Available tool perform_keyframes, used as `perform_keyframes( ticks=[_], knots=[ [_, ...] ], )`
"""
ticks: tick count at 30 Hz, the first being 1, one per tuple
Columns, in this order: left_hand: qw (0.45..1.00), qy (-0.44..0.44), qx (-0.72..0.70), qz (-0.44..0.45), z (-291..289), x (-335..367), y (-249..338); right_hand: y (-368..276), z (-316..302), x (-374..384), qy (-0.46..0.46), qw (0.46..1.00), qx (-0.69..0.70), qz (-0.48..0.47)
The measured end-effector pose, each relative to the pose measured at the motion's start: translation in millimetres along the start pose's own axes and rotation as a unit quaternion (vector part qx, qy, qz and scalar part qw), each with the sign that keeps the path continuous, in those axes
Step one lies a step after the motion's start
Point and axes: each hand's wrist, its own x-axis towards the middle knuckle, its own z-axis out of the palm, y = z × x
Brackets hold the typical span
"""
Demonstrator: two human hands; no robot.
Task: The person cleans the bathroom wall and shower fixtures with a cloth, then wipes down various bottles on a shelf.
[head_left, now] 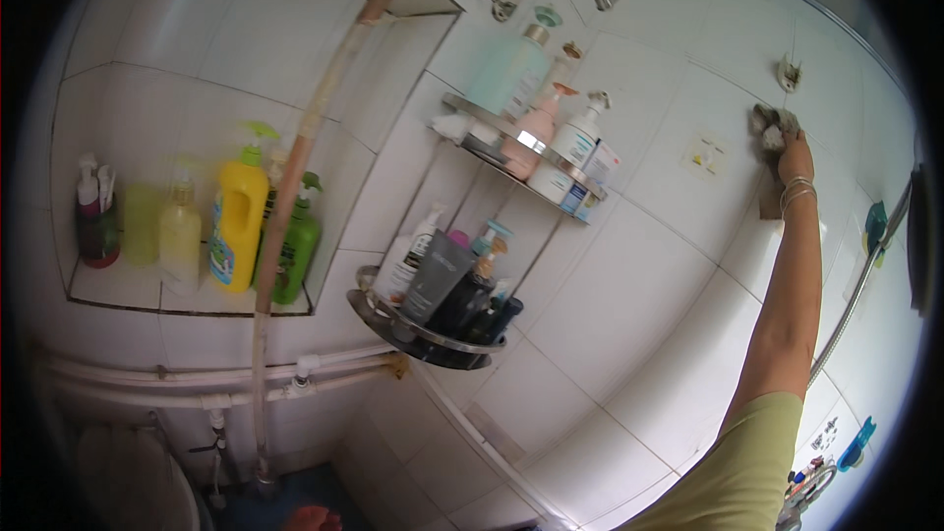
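My right arm, in a green sleeve with thin bracelets at the wrist, reaches up along the white tiled wall at the right. My right hand (795, 155) is closed on a crumpled grey cloth (773, 126), which lies against the tiles. Just above the cloth is a small white wall bracket (789, 72). A brownish strip (770, 199) shows below the cloth, beside my wrist. At the lower edge a blurred reddish shape (313, 519) looks like part of my left hand; its fingers are not clear.
Corner shelves hold pump bottles (580, 133) above and tubes (438, 275) below. Yellow and green bottles (236, 221) stand in a wall niche behind a vertical pipe (285, 206). A shower hose (857, 295) hangs right of my arm. White pipes (157, 374) run low along the wall.
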Motion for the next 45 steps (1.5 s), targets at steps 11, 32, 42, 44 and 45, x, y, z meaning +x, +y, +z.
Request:
perform_keyframes(
  ticks=[11,32,42,44,45],
  knots=[
    [0.983,0.14,0.091,-0.069,-27.2,-48.7,46.8,11.4,48.9,10.1,0.05,0.986,0.098,0.123],
    [0.9,-0.011,0.43,0.068,-39.2,109.0,50.7,-188.9,76.6,69.9,0.11,0.994,-0.011,0.018],
    [0.992,0.06,-0.051,-0.095,-70.0,129.7,16.3,-225.0,102.3,22.4,-0.02,0.963,0.006,-0.269],
    [0.994,0.012,0.06,-0.089,-118.7,141.1,-10.7,-225.0,85.4,-8.0,-0.042,0.961,-0.023,-0.273],
    [0.986,0.058,0.119,-0.099,-65.5,117.0,34.3,-222.2,77.8,-25.4,-0.067,0.958,-0.054,-0.272]
  ],
)
